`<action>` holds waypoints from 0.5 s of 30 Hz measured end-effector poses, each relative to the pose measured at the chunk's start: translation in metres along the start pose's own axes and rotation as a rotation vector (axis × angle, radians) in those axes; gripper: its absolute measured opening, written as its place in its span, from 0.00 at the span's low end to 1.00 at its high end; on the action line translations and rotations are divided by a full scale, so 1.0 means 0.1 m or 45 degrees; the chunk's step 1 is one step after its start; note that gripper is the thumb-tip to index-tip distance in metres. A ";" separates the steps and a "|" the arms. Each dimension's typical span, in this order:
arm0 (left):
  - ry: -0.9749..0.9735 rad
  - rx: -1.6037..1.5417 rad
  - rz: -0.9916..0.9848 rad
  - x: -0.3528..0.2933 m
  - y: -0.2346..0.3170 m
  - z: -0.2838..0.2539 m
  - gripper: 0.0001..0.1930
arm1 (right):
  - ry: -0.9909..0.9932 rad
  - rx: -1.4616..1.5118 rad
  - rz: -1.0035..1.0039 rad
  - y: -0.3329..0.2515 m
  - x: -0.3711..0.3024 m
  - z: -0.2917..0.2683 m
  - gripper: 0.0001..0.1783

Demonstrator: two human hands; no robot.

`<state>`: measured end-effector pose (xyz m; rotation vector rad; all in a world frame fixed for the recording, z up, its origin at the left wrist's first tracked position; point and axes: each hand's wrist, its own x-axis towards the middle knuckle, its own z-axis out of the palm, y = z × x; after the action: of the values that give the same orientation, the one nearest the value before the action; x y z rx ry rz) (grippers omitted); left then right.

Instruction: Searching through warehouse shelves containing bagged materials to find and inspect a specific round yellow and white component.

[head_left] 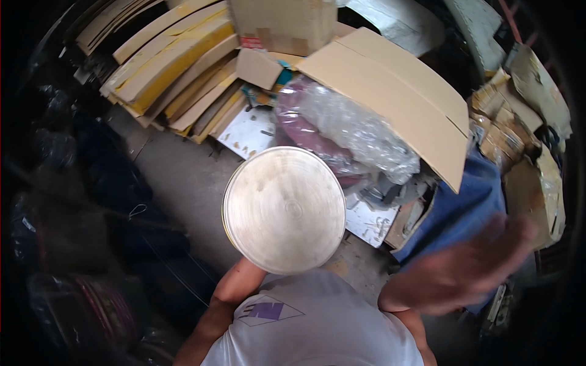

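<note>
Overhead, round metal disc [284,209] raised by hidden left hand, blurred right hand [482,259] empty, tan cardboard sheet [397,97] behind.

One round metal disc [284,209] is seen, and one large folded cardboard sheet [397,100]. One clear plastic bag [348,131] and one blue cloth [464,207] are counted. One cardboard box [284,24] is seen behind. The stacked boards [174,67] are too many and too overlapped to be counted.

Silvery grey round disc [284,209], tan cardboard sheet [397,100], blue cloth [467,207]
</note>
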<state>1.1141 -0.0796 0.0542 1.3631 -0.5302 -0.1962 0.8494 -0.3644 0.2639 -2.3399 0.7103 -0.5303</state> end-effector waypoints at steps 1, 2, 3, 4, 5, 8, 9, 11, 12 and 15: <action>-0.027 0.038 0.022 -0.03 0.01 0.20 0.30 | -0.156 0.205 -0.022 0.14 0.08 0.16 0.47; -0.120 0.027 0.023 0.07 0.05 0.46 0.30 | -0.263 0.371 0.009 0.19 0.14 0.23 0.45; -0.206 0.043 0.037 0.12 0.09 0.71 0.30 | -0.009 -0.364 -0.402 0.46 0.22 0.54 0.46; -0.271 0.058 0.059 0.17 0.09 0.98 0.29 | 0.016 -0.307 -0.378 0.60 0.15 0.56 0.48; -0.352 0.061 0.098 0.31 0.06 1.31 0.29 | 0.066 -0.262 -0.352 0.75 0.12 0.52 0.50; -0.711 0.038 0.107 0.25 0.03 2.32 0.29 | 0.080 -0.294 -0.190 0.91 -0.11 0.16 0.49; -0.881 -0.013 0.130 0.26 0.01 2.84 0.29 | 0.128 -0.261 -0.195 1.04 -0.18 0.09 0.50; -1.225 -0.116 0.178 0.10 0.03 3.74 0.29 | 0.244 -0.211 -0.158 1.13 -0.26 -0.04 0.49; -1.392 -0.173 0.209 -0.08 0.09 4.13 0.29 | 0.333 -0.268 -0.106 1.21 -0.35 -0.08 0.50; -1.799 -0.297 0.324 -0.60 0.30 4.86 0.29 | 0.525 -0.385 0.119 1.33 -0.72 -0.18 0.50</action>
<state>0.8290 -0.4736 0.1225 0.7328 -1.7650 -0.9978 0.7374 -0.4169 0.1751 -2.4807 1.1524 -0.9340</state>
